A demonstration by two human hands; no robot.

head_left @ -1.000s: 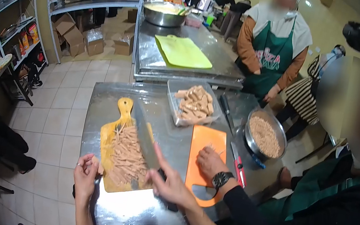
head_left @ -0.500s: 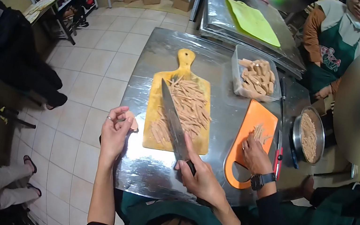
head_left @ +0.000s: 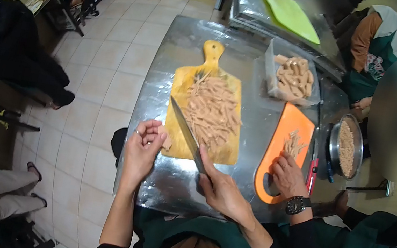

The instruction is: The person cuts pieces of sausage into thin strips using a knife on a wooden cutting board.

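My right hand [head_left: 223,191] grips a kitchen knife [head_left: 186,126], its blade slanting across the yellow wooden cutting board [head_left: 213,50] with the tip toward the upper left. Right of the blade lies a heap of thin pinkish-brown sausage-like strips [head_left: 215,111]. At the board's lower left corner, my left hand [head_left: 143,147] has its fingers closed on a flat sausage piece [head_left: 164,138] of the same colour. The fingers partly cover that piece.
Beside me, a co-worker's hand [head_left: 290,177] touches strips on an orange cutting board [head_left: 278,148]. A plastic container [head_left: 271,86] of sausage chunks stands behind it. Farther right are a red-handled knife [head_left: 312,169] and a metal bowl [head_left: 332,146] of strips.
The knife has shifted to the left edge of the heap, and the strips at the board's lower left have moved right into it. My left hand has come in to the board's corner.
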